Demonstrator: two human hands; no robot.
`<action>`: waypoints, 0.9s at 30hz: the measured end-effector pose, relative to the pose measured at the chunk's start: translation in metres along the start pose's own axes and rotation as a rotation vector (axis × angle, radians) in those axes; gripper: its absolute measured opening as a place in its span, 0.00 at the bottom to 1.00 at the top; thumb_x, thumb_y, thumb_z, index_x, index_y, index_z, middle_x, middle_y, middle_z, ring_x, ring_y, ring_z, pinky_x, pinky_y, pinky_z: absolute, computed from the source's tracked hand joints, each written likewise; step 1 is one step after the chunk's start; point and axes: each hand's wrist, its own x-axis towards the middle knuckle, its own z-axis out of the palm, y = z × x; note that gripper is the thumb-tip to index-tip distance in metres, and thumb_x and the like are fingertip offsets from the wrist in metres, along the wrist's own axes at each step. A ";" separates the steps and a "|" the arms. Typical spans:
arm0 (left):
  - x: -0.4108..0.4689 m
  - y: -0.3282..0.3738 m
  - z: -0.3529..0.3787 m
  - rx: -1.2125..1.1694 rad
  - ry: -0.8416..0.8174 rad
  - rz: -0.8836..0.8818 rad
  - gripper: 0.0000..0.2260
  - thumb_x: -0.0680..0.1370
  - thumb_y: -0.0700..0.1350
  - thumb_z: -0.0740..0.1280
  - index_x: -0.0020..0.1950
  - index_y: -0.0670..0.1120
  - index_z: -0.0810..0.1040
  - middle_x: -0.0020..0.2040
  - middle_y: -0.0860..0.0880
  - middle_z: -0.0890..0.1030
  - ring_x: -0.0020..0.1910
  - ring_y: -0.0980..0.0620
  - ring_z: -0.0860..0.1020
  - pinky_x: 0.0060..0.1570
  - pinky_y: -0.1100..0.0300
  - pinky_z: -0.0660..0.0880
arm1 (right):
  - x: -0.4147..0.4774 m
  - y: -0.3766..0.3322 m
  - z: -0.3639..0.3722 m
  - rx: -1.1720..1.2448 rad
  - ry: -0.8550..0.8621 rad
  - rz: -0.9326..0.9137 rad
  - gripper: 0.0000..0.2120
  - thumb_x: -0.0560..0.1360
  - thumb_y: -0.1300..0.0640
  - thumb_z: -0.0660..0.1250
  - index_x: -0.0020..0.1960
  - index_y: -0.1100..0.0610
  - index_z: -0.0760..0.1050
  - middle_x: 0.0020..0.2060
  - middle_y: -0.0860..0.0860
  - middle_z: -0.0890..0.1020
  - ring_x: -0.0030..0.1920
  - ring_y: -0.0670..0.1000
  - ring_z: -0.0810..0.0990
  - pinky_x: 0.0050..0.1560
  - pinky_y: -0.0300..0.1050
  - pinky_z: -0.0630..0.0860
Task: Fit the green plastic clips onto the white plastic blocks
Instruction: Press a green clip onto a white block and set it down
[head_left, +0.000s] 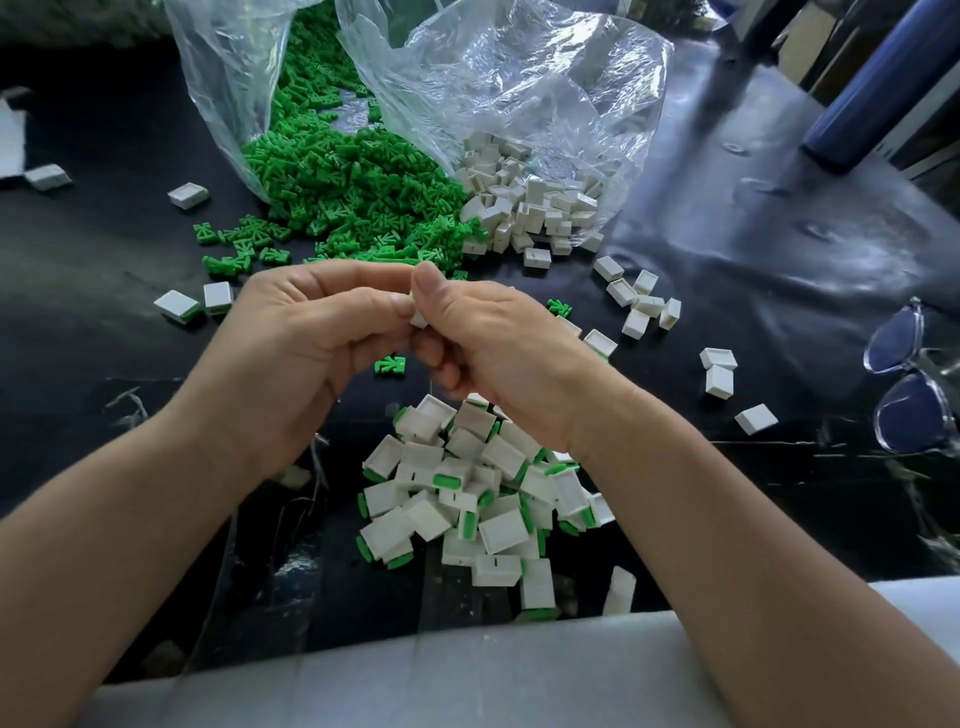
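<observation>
My left hand (301, 343) and my right hand (498, 348) meet above the black table, fingertips pinched together on one white plastic block (417, 317), which is mostly hidden by my thumbs. Whether a clip sits in it I cannot tell. A loose green clip (389, 365) lies on the table just under my hands. A heap of green clips (337, 187) spills from a clear bag at the back. A pile of bare white blocks (530, 208) spills from a second clear bag (519, 88). Below my wrists lies a pile of white blocks with green clips fitted (467, 499).
Loose white blocks (644, 306) are scattered right of my hands, and a few more (187, 304) to the left. Clear-framed glasses (904, 374) lie at the right edge. A dark blue cylinder (878, 88) stands at the back right. A white foam edge (467, 675) runs along the front.
</observation>
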 end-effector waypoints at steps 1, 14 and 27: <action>0.000 0.000 0.000 -0.002 0.007 -0.005 0.07 0.65 0.37 0.68 0.39 0.42 0.85 0.35 0.43 0.83 0.34 0.49 0.82 0.37 0.63 0.78 | 0.000 0.000 0.000 -0.003 -0.001 -0.008 0.18 0.81 0.51 0.51 0.35 0.56 0.66 0.29 0.50 0.66 0.30 0.47 0.63 0.32 0.39 0.60; -0.002 0.000 0.008 -0.048 0.102 -0.021 0.08 0.61 0.39 0.65 0.33 0.44 0.85 0.40 0.48 0.85 0.40 0.52 0.83 0.41 0.65 0.79 | 0.004 0.005 0.006 -0.252 0.131 -0.043 0.21 0.81 0.51 0.50 0.61 0.64 0.73 0.31 0.43 0.66 0.32 0.40 0.64 0.36 0.37 0.60; -0.001 -0.001 0.007 -0.048 0.102 -0.051 0.09 0.63 0.38 0.65 0.35 0.44 0.85 0.38 0.46 0.85 0.39 0.51 0.83 0.46 0.62 0.80 | 0.005 0.007 0.004 -0.158 0.126 -0.065 0.19 0.81 0.52 0.51 0.55 0.59 0.78 0.23 0.37 0.71 0.28 0.37 0.69 0.35 0.34 0.61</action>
